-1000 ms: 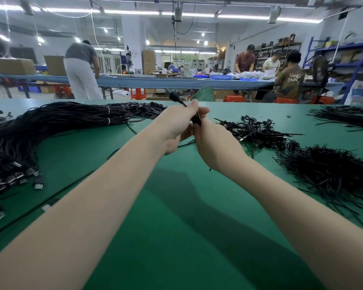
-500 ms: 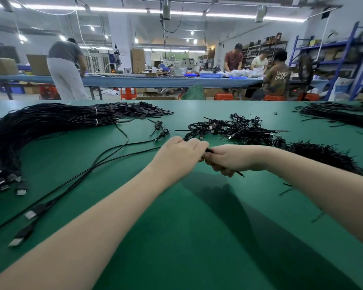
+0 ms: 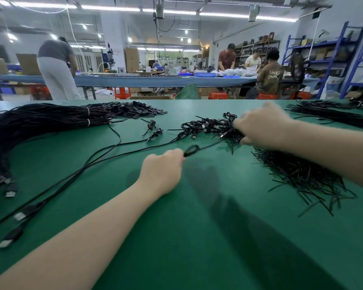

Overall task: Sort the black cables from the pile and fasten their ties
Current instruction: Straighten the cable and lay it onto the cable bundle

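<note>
- The person's left hand point(image 3: 162, 171) is curled into a fist near the middle of the green table point(image 3: 197, 237) and pinches a thin black cable point(image 3: 194, 150), which makes a small loop just beyond the knuckles.
- This cable is slim, dark and matte; it runs away to the left across the table, beside a second one, and two flat plugs point(image 3: 19, 226) with silver tips lie at the near left.
- The right hand point(image 3: 260, 126) is blurred over a tangled pile of coiled cables point(image 3: 208, 127); I cannot tell if its fingers grip anything.
- Two small tied coils point(image 3: 154, 129) lie apart, left of this pile.
- One heap of loose black ties point(image 3: 302, 176) lies under the right forearm.
- One big bundle point(image 3: 40, 122) with two white bands lies far left.
</note>
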Available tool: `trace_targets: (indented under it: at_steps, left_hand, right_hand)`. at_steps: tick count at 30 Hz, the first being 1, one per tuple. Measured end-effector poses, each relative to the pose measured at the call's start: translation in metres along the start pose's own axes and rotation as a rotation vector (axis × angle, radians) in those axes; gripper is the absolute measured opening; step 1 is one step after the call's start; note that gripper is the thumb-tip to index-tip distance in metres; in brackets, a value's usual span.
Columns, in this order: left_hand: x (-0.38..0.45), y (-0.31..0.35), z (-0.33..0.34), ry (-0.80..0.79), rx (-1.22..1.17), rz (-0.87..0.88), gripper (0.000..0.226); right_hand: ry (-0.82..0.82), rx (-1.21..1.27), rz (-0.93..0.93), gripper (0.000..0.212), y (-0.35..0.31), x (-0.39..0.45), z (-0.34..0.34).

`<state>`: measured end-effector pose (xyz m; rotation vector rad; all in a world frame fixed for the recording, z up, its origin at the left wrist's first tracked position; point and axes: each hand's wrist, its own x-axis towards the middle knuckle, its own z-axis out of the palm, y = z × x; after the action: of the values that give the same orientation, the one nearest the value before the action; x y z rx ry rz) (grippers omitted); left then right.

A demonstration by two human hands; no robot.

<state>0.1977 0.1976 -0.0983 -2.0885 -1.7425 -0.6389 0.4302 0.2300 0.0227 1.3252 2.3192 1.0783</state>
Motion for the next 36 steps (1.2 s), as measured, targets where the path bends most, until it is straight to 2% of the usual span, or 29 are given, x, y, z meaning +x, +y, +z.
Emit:
trace_targets:
  at_steps: [2,3,5,7,12,19,22,27,31,36]
  left_hand:
    - [-0.001,-0.019,0.001,-0.096,-0.357,-0.204,0.024]
    - [0.001,-0.024,0.002,-0.091,-0.525,-0.271,0.026]
    - [0.005,-0.025,0.004,-0.064,-0.703,-0.337,0.028]
    - [0.006,-0.023,0.006,-0.071,-0.758,-0.345,0.028]
    - [0.004,-0.024,0.005,-0.096,-0.709,-0.332,0.028]
    - [0.003,-0.021,0.002,-0.113,-0.779,-0.345,0.034]
    - [0.005,-0.021,0.004,-0.112,-0.886,-0.377,0.031]
    - [0.007,-0.018,0.003,-0.098,-1.008,-0.358,0.028]
    - [0.005,-0.013,0.001,-0.147,-0.902,-0.241,0.031]
    - [0.005,-0.007,-0.004,-0.206,-0.656,-0.139,0.033]
  right_hand:
    - [-0.202,-0.022,0.195,0.037,0.031,-0.007,0.009]
    - [-0.276,0.011,0.249,0.038,0.04,-0.011,0.02]
    - [-0.383,0.119,0.29,0.04,0.043,-0.02,0.044]
    - [-0.428,0.172,0.306,0.044,0.036,-0.031,0.062]
    - [-0.348,0.279,0.448,0.035,0.028,-0.039,0.077]
    - [-0.32,0.429,0.603,0.012,0.035,-0.037,0.079]
    - [-0.152,0.419,0.589,0.02,0.028,-0.033,0.073]
    - [0.192,0.42,0.329,0.022,-0.023,-0.017,0.028]
    - [0.331,0.482,0.096,0.026,-0.066,0.001,-0.005]
    - [0.496,0.431,-0.054,0.028,-0.09,0.016,-0.02]
